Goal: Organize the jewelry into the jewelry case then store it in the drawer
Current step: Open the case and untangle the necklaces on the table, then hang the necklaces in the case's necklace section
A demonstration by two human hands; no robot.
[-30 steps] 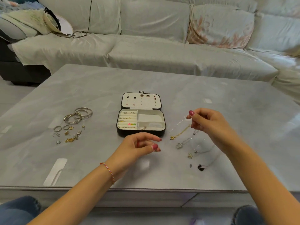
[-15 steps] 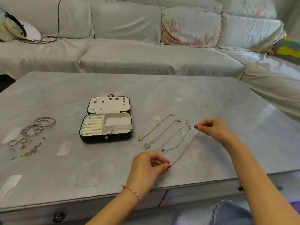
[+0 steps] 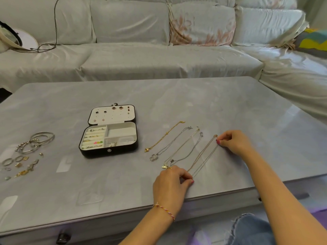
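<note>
A: What had moved since the half-second before?

B: Little. The left hand point(image 3: 170, 183) and the right hand point(image 3: 233, 142) had lowered the thin chain point(image 3: 203, 157) they stretched between them until it lay along the table point(image 3: 194, 96), and the view had drifted slightly so everything sat a touch farther right.

A: Then take me across, left to right.

B: At the far left lay a cluster of silver bangles point(image 3: 38, 141), with small rings and gold earrings point(image 3: 19, 165) scattered nearer the table's front edge. Right of those stood the black jewelry case point(image 3: 108, 133), lid laid open and flat; studs were pinned in the lid panel, and pieces sat in the ring rolls of its left compartment.

A: And the necklaces?

B: Just right of the case, four lay in slanted parallel lines: a gold necklace point(image 3: 165, 136), then three silver or pale ones point(image 3: 178, 144), pendants toward the near end.

A: The hands?

B: The left, wearing a woven bracelet point(image 3: 164, 210), pinched the near end of the thin chain with curled fingertips. The right pinched the far end, fingers bunched, its knuckles toward the sofa point(image 3: 159, 55).
</note>
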